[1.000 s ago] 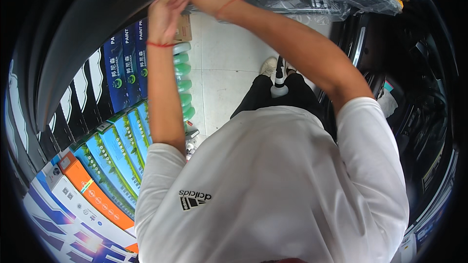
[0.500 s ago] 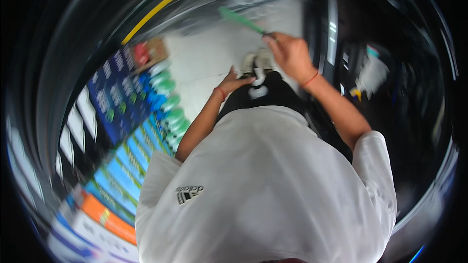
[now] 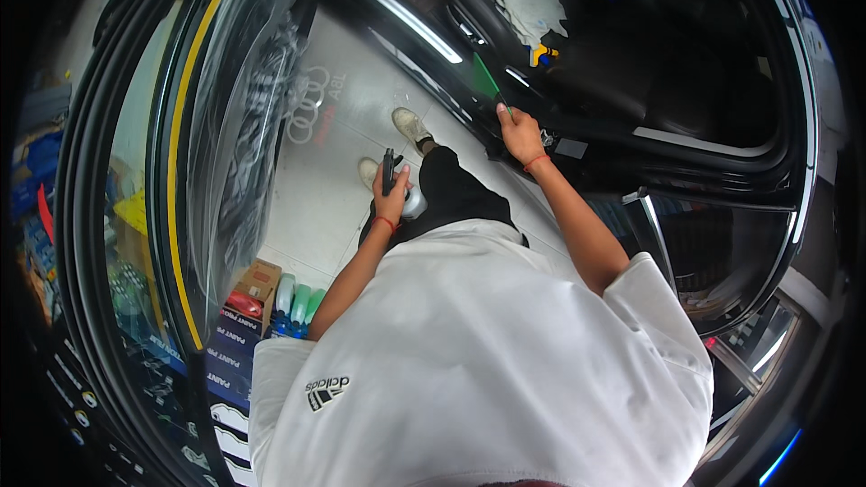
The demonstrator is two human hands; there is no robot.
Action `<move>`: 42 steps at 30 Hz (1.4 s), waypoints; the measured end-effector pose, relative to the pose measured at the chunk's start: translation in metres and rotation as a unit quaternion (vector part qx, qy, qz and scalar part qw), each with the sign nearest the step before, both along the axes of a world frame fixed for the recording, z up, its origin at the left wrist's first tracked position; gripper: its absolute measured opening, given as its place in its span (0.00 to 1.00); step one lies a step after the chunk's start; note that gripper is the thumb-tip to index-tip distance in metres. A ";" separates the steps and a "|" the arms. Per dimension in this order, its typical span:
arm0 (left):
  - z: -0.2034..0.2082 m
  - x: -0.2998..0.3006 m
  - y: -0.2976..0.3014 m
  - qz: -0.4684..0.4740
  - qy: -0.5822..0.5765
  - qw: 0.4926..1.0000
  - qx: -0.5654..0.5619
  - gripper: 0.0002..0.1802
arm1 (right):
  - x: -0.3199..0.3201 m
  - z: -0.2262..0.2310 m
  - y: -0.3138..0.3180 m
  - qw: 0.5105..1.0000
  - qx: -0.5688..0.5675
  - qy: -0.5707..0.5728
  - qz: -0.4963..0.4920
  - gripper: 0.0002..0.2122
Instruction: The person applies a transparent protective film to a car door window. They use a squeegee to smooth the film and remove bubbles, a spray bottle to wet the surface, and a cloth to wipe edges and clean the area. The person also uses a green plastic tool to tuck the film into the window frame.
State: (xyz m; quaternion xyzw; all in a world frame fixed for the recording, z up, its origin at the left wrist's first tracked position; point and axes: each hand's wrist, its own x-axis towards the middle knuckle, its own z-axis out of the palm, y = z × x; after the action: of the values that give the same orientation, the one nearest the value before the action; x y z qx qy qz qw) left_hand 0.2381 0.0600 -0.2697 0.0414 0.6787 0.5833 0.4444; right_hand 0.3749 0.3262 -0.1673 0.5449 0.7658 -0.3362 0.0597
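My right hand is closed around the handle end of a green flat-bladed scraper. Its blade points up and left, over the black sill of the car's door opening; whether it touches the sill I cannot tell. Lower and to the left, in front of my legs, my left hand grips a spray bottle with a black trigger head and a pale body. The fingers partly hide the bottle.
An open car door with a yellow strip and clear plastic sheet stands to my left. Boxes and several bottles are beside it. On the dark interior lies a white cloth near a yellow-and-blue object.
My view and body have turned toward the car's door opening on the right. The scraper has come over the sill, and the spray bottle in my left hand now shows more clearly.
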 end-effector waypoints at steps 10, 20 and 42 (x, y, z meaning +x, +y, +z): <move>0.074 -0.061 0.045 0.054 0.173 0.983 -0.026 0.35 | 0.002 -0.142 0.171 0.954 -0.140 0.205 -0.171 0.25; 0.109 -0.067 0.024 0.334 0.395 0.852 -0.081 0.24 | -0.082 -0.052 0.153 0.861 -0.417 0.287 0.033 0.19; 0.231 -0.178 -0.200 0.395 0.274 0.870 -0.112 0.08 | -0.466 0.142 -0.121 0.431 0.509 0.382 0.639 0.10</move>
State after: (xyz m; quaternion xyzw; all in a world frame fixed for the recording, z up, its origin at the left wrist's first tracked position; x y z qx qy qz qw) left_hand 0.0603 -0.1397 -0.0389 -0.1224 0.7939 0.5951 -0.0254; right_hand -0.0907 0.2047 -0.0256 -0.3526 0.8728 0.0752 -0.3291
